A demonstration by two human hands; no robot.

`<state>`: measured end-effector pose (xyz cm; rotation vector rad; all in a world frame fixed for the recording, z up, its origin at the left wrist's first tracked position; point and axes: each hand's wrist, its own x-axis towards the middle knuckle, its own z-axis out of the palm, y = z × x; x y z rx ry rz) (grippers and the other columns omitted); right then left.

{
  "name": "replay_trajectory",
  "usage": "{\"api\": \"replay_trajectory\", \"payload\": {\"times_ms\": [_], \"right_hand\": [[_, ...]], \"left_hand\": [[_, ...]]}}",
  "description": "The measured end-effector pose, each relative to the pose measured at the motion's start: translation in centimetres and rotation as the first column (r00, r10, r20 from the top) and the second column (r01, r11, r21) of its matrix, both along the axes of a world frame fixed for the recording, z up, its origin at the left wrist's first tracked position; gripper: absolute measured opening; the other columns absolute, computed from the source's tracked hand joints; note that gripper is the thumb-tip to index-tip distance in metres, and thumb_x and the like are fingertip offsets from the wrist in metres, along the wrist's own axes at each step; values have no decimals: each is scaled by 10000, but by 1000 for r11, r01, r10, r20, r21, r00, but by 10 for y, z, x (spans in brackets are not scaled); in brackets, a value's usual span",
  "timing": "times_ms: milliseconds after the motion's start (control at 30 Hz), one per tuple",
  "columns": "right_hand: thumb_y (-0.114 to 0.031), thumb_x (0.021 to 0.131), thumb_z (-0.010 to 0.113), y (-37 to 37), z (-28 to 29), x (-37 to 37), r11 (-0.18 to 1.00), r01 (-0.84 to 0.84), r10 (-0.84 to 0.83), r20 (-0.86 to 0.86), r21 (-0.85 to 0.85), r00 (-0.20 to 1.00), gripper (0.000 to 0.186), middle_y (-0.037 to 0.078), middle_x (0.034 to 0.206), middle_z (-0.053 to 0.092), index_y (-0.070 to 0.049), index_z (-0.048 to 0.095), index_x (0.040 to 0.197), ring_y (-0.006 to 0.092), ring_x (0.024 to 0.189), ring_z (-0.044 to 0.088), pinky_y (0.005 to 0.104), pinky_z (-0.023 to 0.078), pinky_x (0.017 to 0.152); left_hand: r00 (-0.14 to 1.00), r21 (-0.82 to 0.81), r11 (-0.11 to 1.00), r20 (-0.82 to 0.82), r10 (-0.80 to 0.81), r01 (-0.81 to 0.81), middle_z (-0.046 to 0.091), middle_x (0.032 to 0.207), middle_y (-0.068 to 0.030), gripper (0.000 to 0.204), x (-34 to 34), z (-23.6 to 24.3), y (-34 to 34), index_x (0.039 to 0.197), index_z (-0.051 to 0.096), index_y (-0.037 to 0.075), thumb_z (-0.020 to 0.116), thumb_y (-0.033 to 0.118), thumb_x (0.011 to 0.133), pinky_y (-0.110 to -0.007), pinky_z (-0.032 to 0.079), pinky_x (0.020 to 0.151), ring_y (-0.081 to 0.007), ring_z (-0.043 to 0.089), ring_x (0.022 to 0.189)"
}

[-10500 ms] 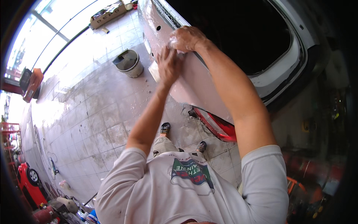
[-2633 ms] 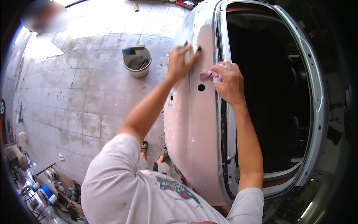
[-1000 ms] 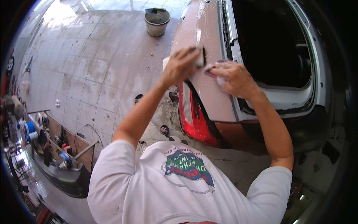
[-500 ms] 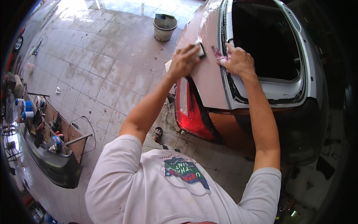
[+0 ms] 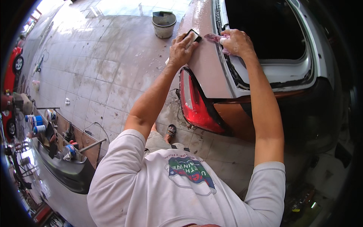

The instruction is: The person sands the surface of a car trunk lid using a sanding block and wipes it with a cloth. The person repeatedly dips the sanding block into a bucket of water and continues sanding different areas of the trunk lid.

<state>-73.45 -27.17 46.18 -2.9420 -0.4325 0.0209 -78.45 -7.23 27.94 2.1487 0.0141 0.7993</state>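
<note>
Left hand (image 5: 182,48) lies flat on the car's rear panel (image 5: 206,64), fingers pressing a small dark sanding block (image 5: 193,36) against the wet, dull surface just above the red tail light (image 5: 194,104). Right hand (image 5: 235,41) is closed around a pinkish rag (image 5: 214,37), up at the edge of the open hatch (image 5: 264,34), close beside the block. A bucket (image 5: 164,24) stands on the tiled floor (image 5: 94,72) beyond the panel. A detached bumper (image 5: 62,166) lies at lower left.
</note>
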Motion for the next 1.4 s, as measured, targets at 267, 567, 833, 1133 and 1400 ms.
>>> {"api": "replay_trajectory", "payload": {"times_ms": [267,567,833,1133,1400], "right_hand": [[-310,876,714,-18,-10,-11,999,37,-35,82,-25,996,451,160,1260,788,-177,801,1298,351,1187,747,446,555,1096],[-359,914,709,-15,-4,5,996,-77,79,32,-48,996,412,135,1306,762,-202,793,1286,372,1209,726,456,561,1090],[-293,973,736,-25,-12,25,928,-271,300,81,-255,950,285,118,1319,733,-150,783,1215,345,1249,703,475,586,1070],[-499,1013,704,-22,-18,18,979,-156,161,25,-128,987,416,97,1405,721,-260,769,1348,369,1328,673,528,547,1141],[-308,922,825,3,-5,2,989,-114,124,106,-98,987,368,96,1344,739,-143,793,1250,344,1255,713,460,580,1099]], "left_hand": [[870,319,851,132,-475,417,615,1523,-140,707,-169,44,-72,1532,632,185,836,278,861,-528,460,1110,-363,615,1346],[961,369,923,200,-191,107,669,1454,-151,463,-24,-5,-29,1382,720,122,780,243,940,-503,467,1036,-361,616,1319],[888,411,838,125,-442,359,600,1518,-164,616,-86,50,-54,1514,640,186,802,292,929,-530,451,1077,-395,596,1320],[880,387,821,48,-473,420,588,1537,-239,636,-163,63,-95,1554,614,132,779,263,954,-540,401,1162,-433,578,1383],[975,-9,982,-116,-187,187,661,1414,-258,476,18,35,6,1407,708,33,720,318,1025,-481,452,1145,-420,600,1346]]}}
